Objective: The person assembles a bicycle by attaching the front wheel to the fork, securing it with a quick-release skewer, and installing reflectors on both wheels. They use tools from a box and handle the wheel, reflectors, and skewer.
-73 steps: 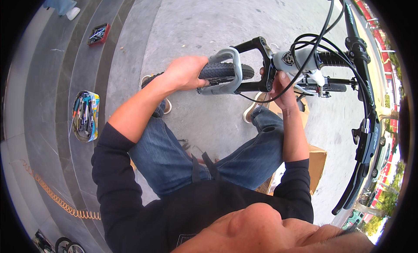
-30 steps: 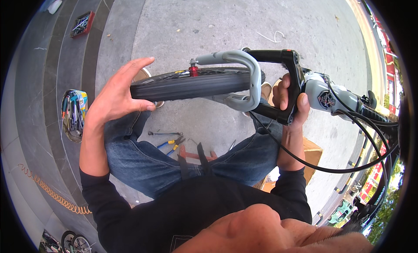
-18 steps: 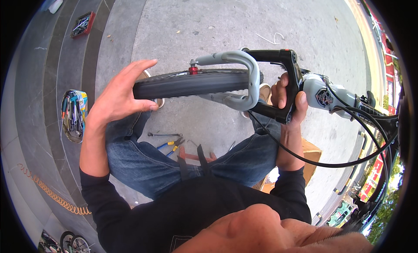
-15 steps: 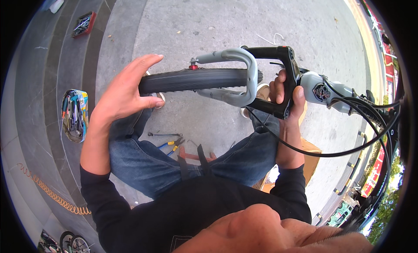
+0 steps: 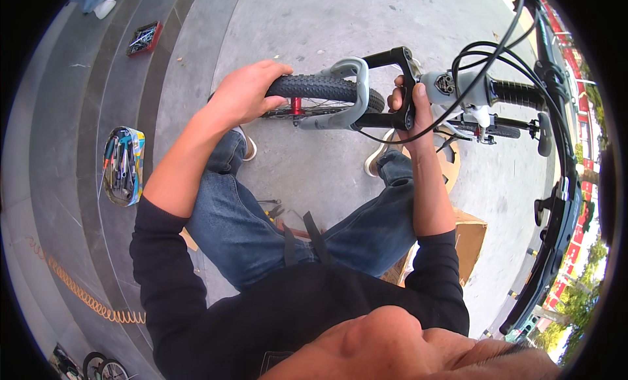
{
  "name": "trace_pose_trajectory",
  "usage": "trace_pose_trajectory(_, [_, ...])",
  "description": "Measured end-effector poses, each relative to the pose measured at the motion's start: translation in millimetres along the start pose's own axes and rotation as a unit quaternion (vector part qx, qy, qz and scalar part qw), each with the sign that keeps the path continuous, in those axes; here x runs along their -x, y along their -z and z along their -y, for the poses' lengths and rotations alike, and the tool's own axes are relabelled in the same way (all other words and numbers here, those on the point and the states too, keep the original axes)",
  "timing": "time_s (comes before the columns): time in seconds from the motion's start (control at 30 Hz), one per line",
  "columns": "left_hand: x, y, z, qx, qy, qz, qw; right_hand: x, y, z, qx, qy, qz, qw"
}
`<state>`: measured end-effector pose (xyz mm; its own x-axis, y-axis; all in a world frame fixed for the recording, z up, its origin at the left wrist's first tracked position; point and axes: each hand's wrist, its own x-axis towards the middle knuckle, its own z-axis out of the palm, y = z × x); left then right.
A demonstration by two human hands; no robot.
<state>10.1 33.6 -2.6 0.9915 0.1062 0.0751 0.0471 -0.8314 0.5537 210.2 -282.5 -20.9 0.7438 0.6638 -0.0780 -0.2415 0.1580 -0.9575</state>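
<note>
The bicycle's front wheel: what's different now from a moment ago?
The front wheel and grey fork have rolled: the red hub, which showed above the tyre, now shows below it. The handlebar has come further into view at right, though the camera shifted too. Neither hand let go: the left hand stays around the tyre, the right hand on the fork crown. The tool tin stays on the step.

Bright, diffuse daylight; strong fisheye bending toward rim, black corners.

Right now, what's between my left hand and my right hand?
In the head view, going from left hand to right hand: front wheel, grey fork arch, then black fork tubes.
</note>
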Motion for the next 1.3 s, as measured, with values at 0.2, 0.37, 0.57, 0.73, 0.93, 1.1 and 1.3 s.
trace_pose_trajectory(0.2, [-4.1, -4.7, 2.2, 0.016, 0.001, 0.01, 1.0, 33.1, 15.8, -24.1, -0.038, 0.016, -0.013, 0.999])
trace_pose_trajectory(0.37, [-3.2, -5.1, 0.4, 0.008, 0.0, 0.003, 1.0, 51.6, 27.5, -98.6, 0.226, -0.06, -0.126, 0.964])
trace_pose_trajectory(0.57, [-3.7, -2.8, -4.7, 0.018, 0.034, 0.021, 0.999, 34.2, 15.2, -184.8, 0.472, -0.043, -0.089, 0.876])
trace_pose_trajectory(0.73, [-4.3, -3.9, -2.9, 0.0, 0.019, 0.011, 1.0, 21.8, -9.0, -224.1, 0.442, -0.031, -0.169, 0.88])
trace_pose_trajectory(0.93, [-4.6, -7.2, -0.1, 0.022, 0.019, 0.008, 1.0, 23.6, -7.8, -255.3, 0.326, 0.047, -0.223, 0.917])
trace_pose_trajectory(1.1, [-4.5, -5.7, -2.5, 0.018, 0.012, 0.006, 1.0, 27.6, -5.5, -257.2, 0.295, 0.08, -0.168, 0.937])
trace_pose_trajectory(1.3, [-3.8, -3.4, -6.0, 0.026, 0.023, 0.01, 0.999, 26.3, -10.0, -245.1, 0.334, 0.018, -0.193, 0.922])
